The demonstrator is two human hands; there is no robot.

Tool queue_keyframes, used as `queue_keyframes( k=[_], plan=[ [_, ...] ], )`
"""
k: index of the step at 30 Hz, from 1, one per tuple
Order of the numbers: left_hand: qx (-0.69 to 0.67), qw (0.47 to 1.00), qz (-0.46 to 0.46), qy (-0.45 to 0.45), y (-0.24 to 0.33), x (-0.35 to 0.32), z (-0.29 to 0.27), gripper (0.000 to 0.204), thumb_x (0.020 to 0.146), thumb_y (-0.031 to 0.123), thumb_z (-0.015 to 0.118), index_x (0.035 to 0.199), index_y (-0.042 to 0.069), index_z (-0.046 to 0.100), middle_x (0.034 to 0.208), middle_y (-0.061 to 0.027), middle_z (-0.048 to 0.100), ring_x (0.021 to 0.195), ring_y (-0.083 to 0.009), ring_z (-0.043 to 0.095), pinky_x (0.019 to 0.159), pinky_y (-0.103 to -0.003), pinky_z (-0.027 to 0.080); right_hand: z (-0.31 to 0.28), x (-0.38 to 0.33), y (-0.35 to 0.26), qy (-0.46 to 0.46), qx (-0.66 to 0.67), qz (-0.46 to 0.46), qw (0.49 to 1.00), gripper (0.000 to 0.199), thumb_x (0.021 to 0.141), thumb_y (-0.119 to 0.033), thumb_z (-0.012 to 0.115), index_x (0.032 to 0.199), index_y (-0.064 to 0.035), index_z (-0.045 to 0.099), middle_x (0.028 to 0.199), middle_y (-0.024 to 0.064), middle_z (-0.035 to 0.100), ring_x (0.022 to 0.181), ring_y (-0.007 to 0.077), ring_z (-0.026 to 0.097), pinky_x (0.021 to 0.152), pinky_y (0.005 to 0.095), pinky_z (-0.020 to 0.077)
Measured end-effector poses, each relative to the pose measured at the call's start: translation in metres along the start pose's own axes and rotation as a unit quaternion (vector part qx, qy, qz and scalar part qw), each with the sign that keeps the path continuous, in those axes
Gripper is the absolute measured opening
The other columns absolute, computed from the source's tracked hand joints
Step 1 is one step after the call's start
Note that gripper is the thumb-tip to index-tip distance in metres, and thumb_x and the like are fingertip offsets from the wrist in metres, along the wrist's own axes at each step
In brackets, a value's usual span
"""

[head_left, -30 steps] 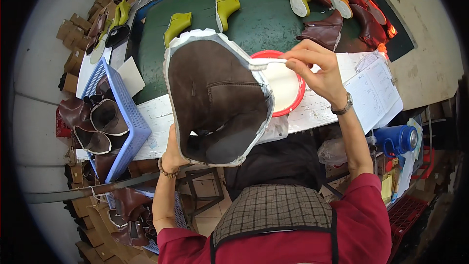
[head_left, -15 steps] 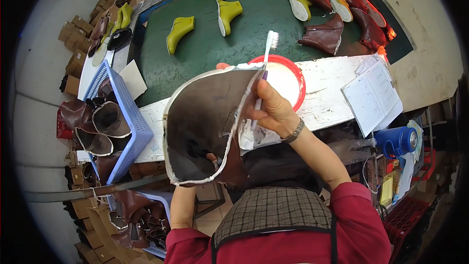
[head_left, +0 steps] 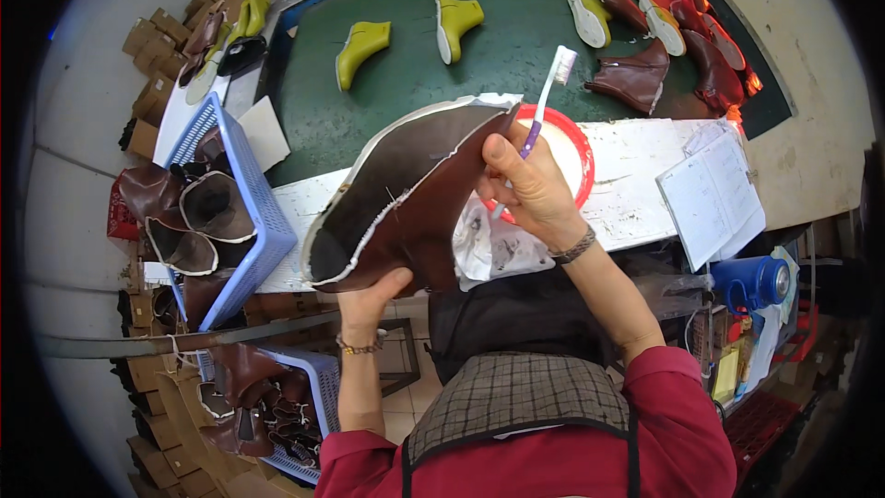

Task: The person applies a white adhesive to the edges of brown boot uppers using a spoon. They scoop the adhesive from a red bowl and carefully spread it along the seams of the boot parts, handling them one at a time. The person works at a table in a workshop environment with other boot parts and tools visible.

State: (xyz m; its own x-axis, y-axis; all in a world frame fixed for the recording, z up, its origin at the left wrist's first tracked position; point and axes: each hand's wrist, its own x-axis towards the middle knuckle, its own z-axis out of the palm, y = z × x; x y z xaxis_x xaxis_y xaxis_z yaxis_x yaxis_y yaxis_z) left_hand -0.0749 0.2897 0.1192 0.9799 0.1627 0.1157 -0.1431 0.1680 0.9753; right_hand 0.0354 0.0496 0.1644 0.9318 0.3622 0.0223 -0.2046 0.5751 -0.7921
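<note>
A brown leather boot upper [head_left: 431, 186] with a whitish edge around its wide, dark-lined opening is held up in front of me, tilted. My left hand [head_left: 371, 302] grips it from below, the thumb against the leather and the other fingers hidden behind. A toothbrush [head_left: 546, 97] with a white and purple handle stands in my right hand [head_left: 539, 189], bristles up and away from the leather. That hand's thumb and fingers are also close to the upper's right corner; whether they pinch it I cannot tell. Behind the right hand is a red-rimmed bowl [head_left: 586, 149] of white stuff.
More brown uppers fill two blue baskets [head_left: 263, 221] at left. Yellow-green boot lasts [head_left: 362, 51] and brown uppers [head_left: 631, 78] lie on the green table [head_left: 387, 83]. A crumpled white bag [head_left: 498, 249], an open notebook [head_left: 705, 203] and a blue flask [head_left: 749, 284] are to the right.
The boot upper has turned, so its opening shows narrower and more outer leather shows. My left hand has come into sight beneath it. The toothbrush leans further right.
</note>
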Motion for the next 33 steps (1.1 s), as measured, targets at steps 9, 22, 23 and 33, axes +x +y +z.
queue_keyframes(
  k=[9, 22, 23, 33],
  plan=[
    [-0.068, 0.966, -0.074, -0.236, -0.019, 0.042, -0.108, 0.074, 0.069, 0.007, 0.089, 0.135, -0.005, 0.057, 0.129, -0.0191, 0.064, 0.116, -0.0318, 0.064, 0.102, -0.046, 0.052, -0.120, -0.070, -0.049, 0.210, -0.716, -0.176, 0.643, 0.024, 0.090, -0.025, 0.076, 0.111, -0.0140, 0.076, 0.084, 0.0006, 0.064, 0.069, 0.0171, 0.063, 0.060, 0.0291, 0.0499],
    [-0.116, 0.931, -0.066, -0.340, -0.015, 0.096, -0.041, 0.109, 0.049, 0.004, 0.098, 0.144, -0.007, 0.046, 0.138, -0.0188, 0.060, 0.129, -0.0322, 0.056, 0.111, -0.047, 0.045, -0.084, -0.048, -0.088, -0.015, -0.580, -0.299, 0.758, 0.020, 0.078, -0.003, 0.082, 0.098, -0.0078, 0.081, 0.089, 0.0034, 0.069, 0.082, 0.0148, 0.061, 0.071, 0.0282, 0.0457],
    [-0.102, 0.935, -0.052, -0.335, -0.023, 0.097, -0.050, 0.116, 0.047, 0.010, 0.101, 0.146, -0.006, 0.043, 0.141, -0.0191, 0.057, 0.130, -0.0320, 0.056, 0.113, -0.048, 0.043, -0.083, -0.046, -0.089, -0.013, -0.587, -0.302, 0.751, 0.018, 0.079, -0.007, 0.083, 0.096, -0.0092, 0.081, 0.089, 0.0021, 0.069, 0.080, 0.0140, 0.061, 0.072, 0.0284, 0.0431],
    [-0.069, 0.920, 0.120, -0.367, -0.024, 0.111, -0.074, 0.133, 0.043, 0.016, 0.105, 0.155, 0.004, 0.035, 0.153, -0.0170, 0.046, 0.141, -0.0370, 0.044, 0.118, -0.051, 0.037, -0.094, -0.081, -0.090, 0.035, -0.629, -0.228, 0.742, 0.013, 0.079, -0.014, 0.084, 0.092, -0.0117, 0.082, 0.084, -0.0003, 0.072, 0.078, 0.0125, 0.062, 0.078, 0.0303, 0.0391]
  ],
)
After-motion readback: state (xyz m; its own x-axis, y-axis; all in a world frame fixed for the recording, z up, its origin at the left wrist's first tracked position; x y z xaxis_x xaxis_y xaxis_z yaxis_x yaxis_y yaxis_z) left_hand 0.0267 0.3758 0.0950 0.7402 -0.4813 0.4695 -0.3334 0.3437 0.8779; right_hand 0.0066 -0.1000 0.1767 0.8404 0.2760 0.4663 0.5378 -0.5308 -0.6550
